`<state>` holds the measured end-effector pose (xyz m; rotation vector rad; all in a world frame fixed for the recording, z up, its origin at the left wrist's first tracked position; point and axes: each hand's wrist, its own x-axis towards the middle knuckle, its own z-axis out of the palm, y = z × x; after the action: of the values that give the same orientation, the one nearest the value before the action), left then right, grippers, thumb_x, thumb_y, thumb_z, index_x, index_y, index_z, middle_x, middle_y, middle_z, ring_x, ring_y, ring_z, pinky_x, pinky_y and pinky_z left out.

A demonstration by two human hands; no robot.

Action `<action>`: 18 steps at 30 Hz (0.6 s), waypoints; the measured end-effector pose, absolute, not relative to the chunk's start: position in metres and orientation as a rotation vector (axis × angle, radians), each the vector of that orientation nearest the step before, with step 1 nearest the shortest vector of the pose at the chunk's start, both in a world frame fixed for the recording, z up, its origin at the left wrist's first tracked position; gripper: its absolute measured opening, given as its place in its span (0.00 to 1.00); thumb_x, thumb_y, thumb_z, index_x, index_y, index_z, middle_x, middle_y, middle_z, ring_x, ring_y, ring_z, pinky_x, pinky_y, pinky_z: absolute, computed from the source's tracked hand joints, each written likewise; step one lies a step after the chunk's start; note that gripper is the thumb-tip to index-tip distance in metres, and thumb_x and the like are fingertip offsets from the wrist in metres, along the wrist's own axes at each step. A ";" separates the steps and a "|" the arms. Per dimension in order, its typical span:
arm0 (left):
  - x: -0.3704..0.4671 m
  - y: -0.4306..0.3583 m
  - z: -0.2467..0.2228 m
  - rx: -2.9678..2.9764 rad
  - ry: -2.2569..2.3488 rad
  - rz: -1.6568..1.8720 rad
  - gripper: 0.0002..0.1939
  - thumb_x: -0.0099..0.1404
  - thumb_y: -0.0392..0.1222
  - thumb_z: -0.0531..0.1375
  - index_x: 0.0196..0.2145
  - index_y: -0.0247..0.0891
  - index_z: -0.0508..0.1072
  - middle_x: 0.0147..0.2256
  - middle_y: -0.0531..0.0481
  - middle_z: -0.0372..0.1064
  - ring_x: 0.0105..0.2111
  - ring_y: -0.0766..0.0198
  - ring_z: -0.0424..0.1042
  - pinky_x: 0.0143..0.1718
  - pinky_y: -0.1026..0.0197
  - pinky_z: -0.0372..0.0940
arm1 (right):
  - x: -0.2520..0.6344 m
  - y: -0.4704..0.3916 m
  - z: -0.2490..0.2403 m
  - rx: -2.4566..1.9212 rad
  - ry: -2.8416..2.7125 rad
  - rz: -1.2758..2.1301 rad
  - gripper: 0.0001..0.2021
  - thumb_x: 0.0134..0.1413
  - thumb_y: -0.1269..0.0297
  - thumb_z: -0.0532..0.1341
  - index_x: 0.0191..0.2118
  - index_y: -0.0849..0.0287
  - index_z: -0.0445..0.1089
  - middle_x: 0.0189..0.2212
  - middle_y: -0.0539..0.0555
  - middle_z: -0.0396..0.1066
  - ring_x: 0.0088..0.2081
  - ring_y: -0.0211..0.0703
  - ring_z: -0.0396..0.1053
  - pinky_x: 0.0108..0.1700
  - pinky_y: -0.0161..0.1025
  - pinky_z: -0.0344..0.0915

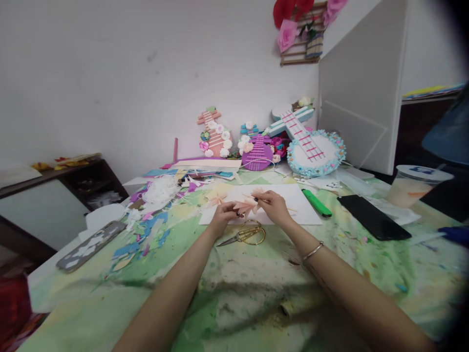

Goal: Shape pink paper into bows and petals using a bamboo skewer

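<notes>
Between my two hands is a pale pink paper flower [246,206] with pointed petals, held just above a white sheet [293,215]. My left hand [223,218] pinches its lower left side. At its upper right edge, my right hand [271,204] grips it with thumb and fingers. More pale pink folded paper [217,197] lies behind my left hand, and another pointed piece shows behind the flower. Gold-handled scissors [243,235] rest on the cloth in front of my hands, blades pointing left.
A green cutter [316,202] and a black phone [373,217] lie to the right, near a lidded plastic cup [410,188]. Paper scraps [146,234], white string [161,191] and a grey phone case [91,245] are leftward. Decorated paper instruments [308,146] stand along the wall.
</notes>
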<state>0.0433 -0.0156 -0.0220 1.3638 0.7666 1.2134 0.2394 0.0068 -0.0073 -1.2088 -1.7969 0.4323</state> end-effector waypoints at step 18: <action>0.031 0.003 -0.014 1.469 0.887 1.041 0.09 0.44 0.28 0.57 0.24 0.32 0.75 0.23 0.51 0.72 0.26 0.63 0.69 0.32 0.62 0.62 | 0.237 0.013 -0.013 -1.235 -1.809 0.488 0.15 0.50 0.70 0.57 0.41 0.51 0.75 0.32 0.50 0.69 0.33 0.38 0.67 0.41 0.37 0.61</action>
<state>0.0310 0.0029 -0.0137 1.4688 0.8866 1.0413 0.2370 0.0130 -0.0126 -1.2355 -1.8087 0.4878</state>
